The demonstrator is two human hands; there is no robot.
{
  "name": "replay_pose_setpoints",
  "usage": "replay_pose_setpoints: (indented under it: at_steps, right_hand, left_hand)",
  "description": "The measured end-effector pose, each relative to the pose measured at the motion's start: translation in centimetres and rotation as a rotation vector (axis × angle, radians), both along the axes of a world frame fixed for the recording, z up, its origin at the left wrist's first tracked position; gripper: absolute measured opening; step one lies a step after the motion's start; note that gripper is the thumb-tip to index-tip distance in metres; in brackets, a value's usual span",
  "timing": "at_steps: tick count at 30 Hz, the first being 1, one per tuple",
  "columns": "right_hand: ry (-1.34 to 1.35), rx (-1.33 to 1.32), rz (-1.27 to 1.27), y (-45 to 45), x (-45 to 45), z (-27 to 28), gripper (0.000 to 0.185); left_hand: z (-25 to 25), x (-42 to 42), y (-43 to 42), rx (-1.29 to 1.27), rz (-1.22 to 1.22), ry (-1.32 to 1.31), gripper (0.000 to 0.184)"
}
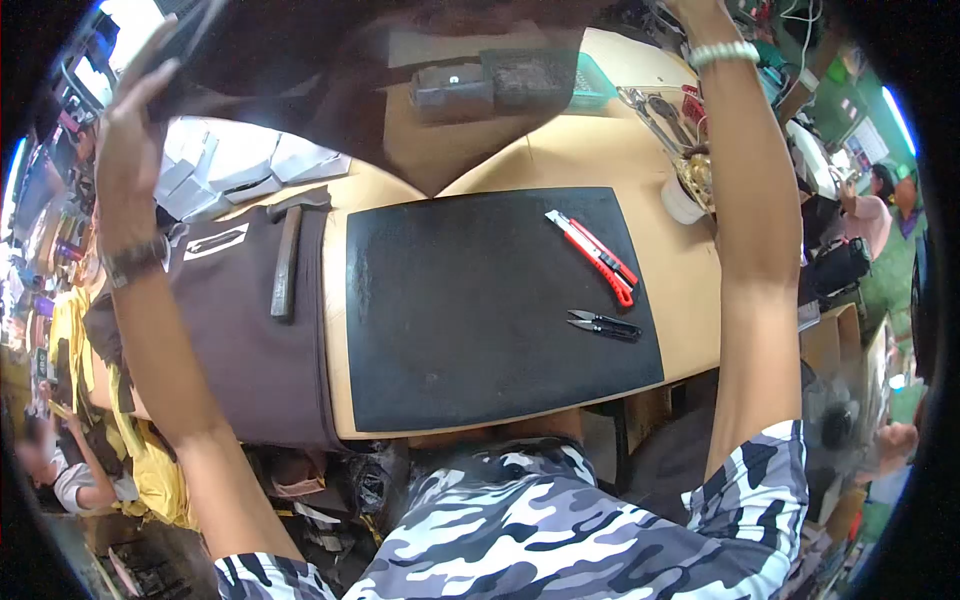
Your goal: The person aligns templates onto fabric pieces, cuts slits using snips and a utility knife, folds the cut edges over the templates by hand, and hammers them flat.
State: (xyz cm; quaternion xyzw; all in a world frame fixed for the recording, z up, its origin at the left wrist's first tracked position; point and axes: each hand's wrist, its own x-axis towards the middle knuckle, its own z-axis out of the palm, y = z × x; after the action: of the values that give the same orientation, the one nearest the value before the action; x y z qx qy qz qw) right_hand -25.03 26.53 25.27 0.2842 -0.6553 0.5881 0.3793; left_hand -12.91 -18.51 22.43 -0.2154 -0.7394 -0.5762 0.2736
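A dark brown sheet of material (300, 85), blurred by motion, hangs raised across the top of the view, one corner pointing down over the table. My left hand (130, 150) is up at its left edge, fingers long and partly against the sheet. At the top edge of the view, my right hand (692, 8) is mostly cut off, its fingers by the sheet's right side. Below lies a black cutting mat (450, 310). On the mat's right part rest a red utility knife (595, 255) and black thread snips (605, 325).
Left of the mat, a hammer (287, 265) lies on a stack of dark brown material (250, 350). White boxes (235, 160) stand behind it. Tools (660, 120), a white cup (683, 200) and a green tray (592, 82) sit at the back right of the table. Other people are in the background.
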Motion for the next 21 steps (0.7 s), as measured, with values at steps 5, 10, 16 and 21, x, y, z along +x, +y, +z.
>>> replay_pose_setpoints:
  at_steps: [5, 10, 16, 21]
  right_hand:
    - [-0.085, 0.482, -0.227, 1.5, 9.4, -9.2, 0.039]
    - [-0.556, 0.438, -0.119, -0.8, 20.3, -20.8, 0.04]
    - [-0.852, 0.422, -0.264, -2.9, 31.2, -24.7, 0.041]
    - [-0.803, 0.646, -0.512, -3.7, 35.0, -24.9, 0.034]
  left_hand:
    - [-7.8, 6.0, -0.8, -0.203, 0.127, -0.231, 0.057]
    - [-16.3, 13.2, -1.8, -0.009, 0.153, -0.559, 0.034]
    - [-21.6, 21.7, -0.3, 0.116, 0.08, -0.841, 0.054]
    - [-20.5, 24.9, 2.2, -0.269, 0.343, -0.902, 0.058]
